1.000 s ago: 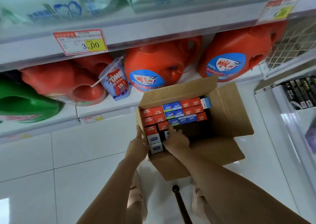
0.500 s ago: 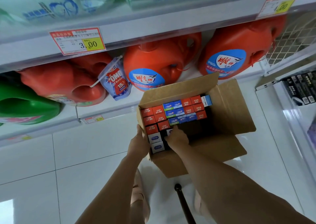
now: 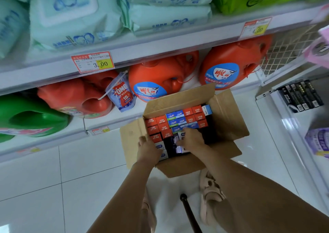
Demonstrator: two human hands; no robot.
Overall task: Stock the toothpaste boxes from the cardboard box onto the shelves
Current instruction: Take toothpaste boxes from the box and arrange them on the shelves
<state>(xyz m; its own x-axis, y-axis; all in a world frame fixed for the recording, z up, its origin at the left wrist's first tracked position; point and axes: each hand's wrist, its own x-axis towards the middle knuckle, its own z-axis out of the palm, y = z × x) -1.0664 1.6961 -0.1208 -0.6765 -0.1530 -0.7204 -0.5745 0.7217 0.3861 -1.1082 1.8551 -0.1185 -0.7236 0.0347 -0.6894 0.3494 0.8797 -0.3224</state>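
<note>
Your left hand [image 3: 148, 149] gripped the near-left wall of the brown, matte cardboard box [image 3: 229, 119], thumb outside and fingers curled over the rim. Your right hand [image 3: 192, 140] was inside it, fingers bent down among the toothpaste boxes [image 3: 178, 119]; whether they pinched one, I couldn't tell. Those slim, glossy rectangular packs stood on end in tight rows, long axis vertical, small red, blue and white ends facing up. The cardboard box sat, flaps splayed, on shiny white floor tiles [image 3: 89, 179] beside rounded orange jugs [image 3: 156, 76].
</note>
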